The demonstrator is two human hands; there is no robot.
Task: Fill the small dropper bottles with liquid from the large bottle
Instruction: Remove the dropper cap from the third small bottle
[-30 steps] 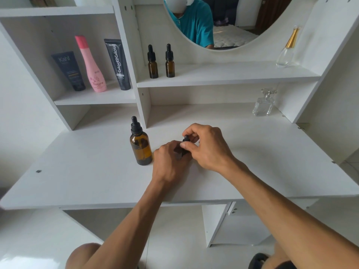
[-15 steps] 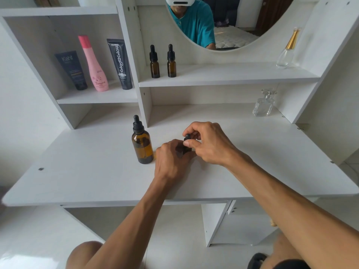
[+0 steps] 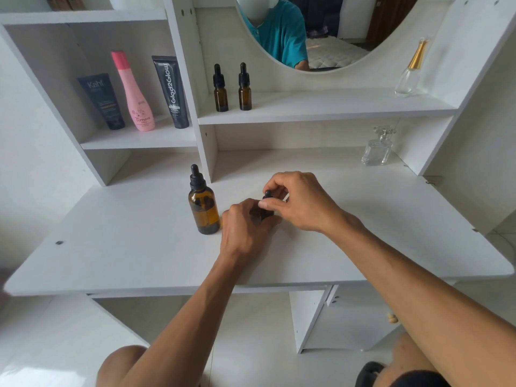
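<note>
Both hands are kept together in the middle of the frame, as they were 1 second ago. The left hand is wrapped round the body of a small dropper bottle, which is almost hidden by the fingers. The bottle's black cap is pinched by the right hand. Very little has changed: the right fingers have been turned a bit on the cap. The cap is most likely being twisted off, so no filling has been started yet.

The large bottle is stood upright just left of the hands, with its dropper top on. 2 more small dropper bottles are stood side by side on a shelf above, in the upper middle of the frame.

All of this is set on a white desk. A pink bottle and 2 dark tubes are kept at upper left. 2 clear glass bottles are seen at the right. A round mirror is fixed at the top.
</note>
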